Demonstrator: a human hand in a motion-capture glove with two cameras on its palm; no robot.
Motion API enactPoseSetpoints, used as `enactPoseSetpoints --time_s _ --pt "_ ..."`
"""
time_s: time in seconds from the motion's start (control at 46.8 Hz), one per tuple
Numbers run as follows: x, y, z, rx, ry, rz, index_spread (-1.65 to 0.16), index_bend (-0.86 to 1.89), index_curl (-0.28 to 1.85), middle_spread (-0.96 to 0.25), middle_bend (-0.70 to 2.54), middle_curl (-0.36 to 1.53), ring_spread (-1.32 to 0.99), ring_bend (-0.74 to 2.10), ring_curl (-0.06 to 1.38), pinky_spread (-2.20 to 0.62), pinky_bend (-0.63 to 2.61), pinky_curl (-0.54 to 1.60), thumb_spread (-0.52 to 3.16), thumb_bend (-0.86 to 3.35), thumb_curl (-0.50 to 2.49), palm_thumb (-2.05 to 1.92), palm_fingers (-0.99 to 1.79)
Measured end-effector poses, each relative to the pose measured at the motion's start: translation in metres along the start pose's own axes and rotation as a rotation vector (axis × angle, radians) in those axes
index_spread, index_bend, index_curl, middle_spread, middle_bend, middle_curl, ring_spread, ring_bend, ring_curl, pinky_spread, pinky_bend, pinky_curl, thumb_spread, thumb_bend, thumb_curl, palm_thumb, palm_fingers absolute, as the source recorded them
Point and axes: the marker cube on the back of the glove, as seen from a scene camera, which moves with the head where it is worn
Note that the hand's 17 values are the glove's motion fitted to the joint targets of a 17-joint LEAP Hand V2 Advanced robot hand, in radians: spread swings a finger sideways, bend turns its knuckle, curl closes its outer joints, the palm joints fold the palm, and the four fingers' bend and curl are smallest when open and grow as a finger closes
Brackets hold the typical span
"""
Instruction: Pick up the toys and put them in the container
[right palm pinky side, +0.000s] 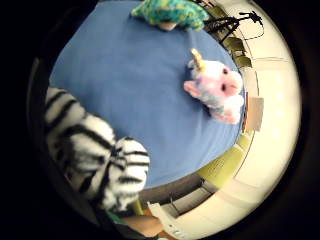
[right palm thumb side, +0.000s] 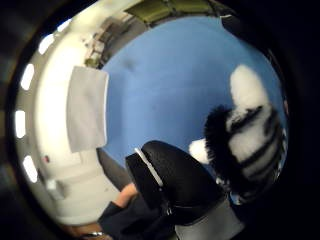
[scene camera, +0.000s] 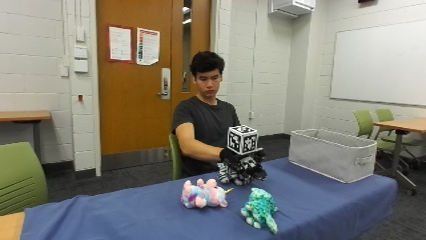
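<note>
1. Outside view: gloved right hand (scene camera: 241, 161) at centre frame, above the far edge of the blue tabletop (scene camera: 133, 212). Its fingers are curled around a black-and-white striped plush (zebra-patterned; exact animal unclear) (scene camera: 234, 175), which hangs under the palm.
2. Thumb-side palm view agrees: striped plush (right palm thumb side: 250, 135) close against the palm, the black thumb (right palm thumb side: 170, 175) beside it.
3. Key relation: grey fabric container (scene camera: 331, 153) sits at right of frame, on the tabletop end, well apart from the hand. Judged next move: carry the plush sideways toward frame right, then over the container rim.
4. Still on the tabletop: pink unicorn plush (scene camera: 203, 194) lower centre, teal spotted plush (scene camera: 259, 209) just beside it, both nearer the camera than the hand.
</note>
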Motion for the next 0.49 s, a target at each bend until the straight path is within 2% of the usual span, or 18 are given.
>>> enactPoseSetpoints --time_s 0.213,0.491 --pt "0.008 0.011 0.024 -0.048 -0.001 0.004 -0.26 0.16 0.40 -0.11 0.22 0.36 -0.32 0.18 0.21 -0.13 0.50 0.34 1.06 -0.07 0.11 -0.09 0.03" --pt "0.014 0.032 0.033 -0.052 0.017 0.005 -0.29 0.15 0.36 -0.11 0.15 0.34 -0.32 0.22 0.24 -0.13 0.77 0.40 1.07 0.01 0.21 0.10 0.08"
